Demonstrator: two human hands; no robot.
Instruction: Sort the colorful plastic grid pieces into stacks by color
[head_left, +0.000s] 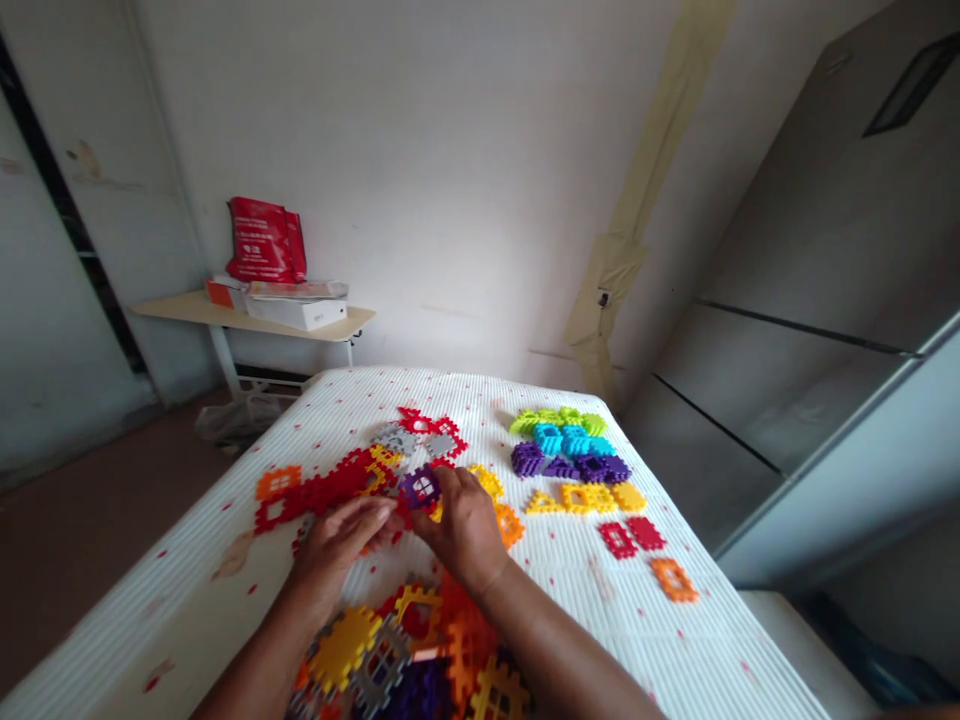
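My right hand (466,520) pinches a purple interlocking plastic tile (421,487) with a window cutout, held tilted over a loose pile. Just to its left, my left hand (349,535) is loosely curved with its fingers apart, near red tiles, and I see nothing held in it. Around both hands lie red tiles (349,482), grey tiles (394,438) and yellow tiles (384,455). An orange tile (510,525) lies beside my right wrist. Closer to me, between my forearms, is a mixed heap with a yellow tile (345,645) and a grey window tile (382,662).
On the right, tiles stand in colour rows: green (559,420), light blue (574,440), purple (570,464), yellow (589,498), red (632,537) and orange (673,580). A white ribbed cloth (600,650) covers the table. Behind, a side table (187,308) bears a red bag (262,240) and boxes.
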